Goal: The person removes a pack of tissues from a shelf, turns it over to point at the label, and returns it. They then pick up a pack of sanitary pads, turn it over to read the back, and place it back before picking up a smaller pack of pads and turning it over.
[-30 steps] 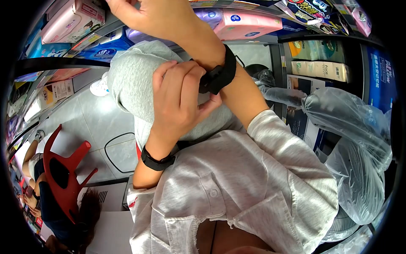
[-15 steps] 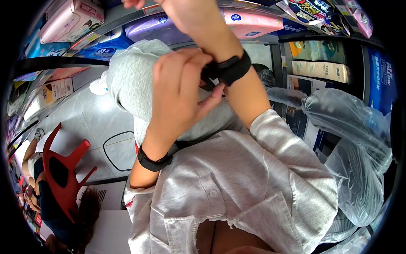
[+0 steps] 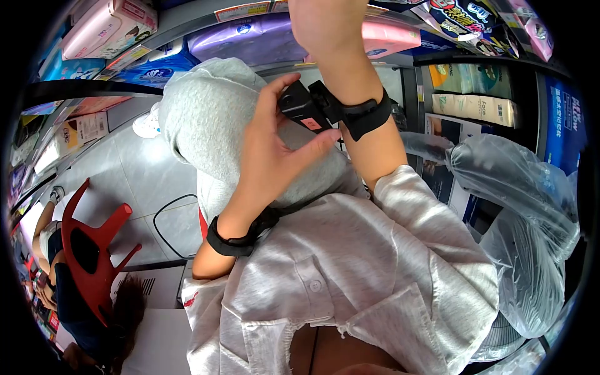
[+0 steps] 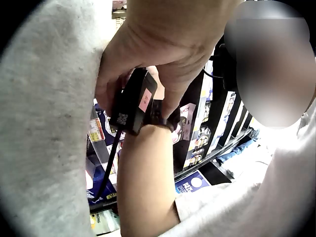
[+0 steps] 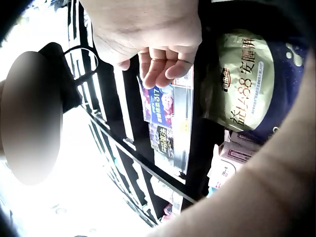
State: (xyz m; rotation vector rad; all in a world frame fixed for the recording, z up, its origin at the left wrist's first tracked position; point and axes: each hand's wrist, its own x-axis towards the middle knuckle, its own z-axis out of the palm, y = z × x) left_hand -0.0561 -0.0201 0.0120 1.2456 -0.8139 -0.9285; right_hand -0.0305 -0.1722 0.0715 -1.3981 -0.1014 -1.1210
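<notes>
In the head view my left hand [image 3: 265, 150] holds a small black camera box [image 3: 302, 106] between thumb and fingers, at the black strap [image 3: 370, 120] round my right wrist. The left wrist view shows the same hand [image 4: 168, 47] over the box [image 4: 132, 101], which bears a pink label and trails a black cable [image 4: 109, 165]. My right hand [image 3: 328, 28] reaches to the top edge of the head view, its fingers out of frame. Seen in the right wrist view, the right hand [image 5: 148, 37] hangs with loosely curled fingers [image 5: 157, 69] and holds nothing.
Shelves with purple packs [image 3: 250, 39] and pink packs [image 3: 390, 39] run across the top. Clear plastic bags [image 3: 519, 187] hang at the right. A red chair [image 3: 94, 250] and a seated person are at the left, above grey floor tiles [image 3: 134, 169].
My right forearm has shifted rightward and its hand has turned. The left hand's fingers have spread apart, and the black box, mostly covered before, now shows between them and the thumb.
</notes>
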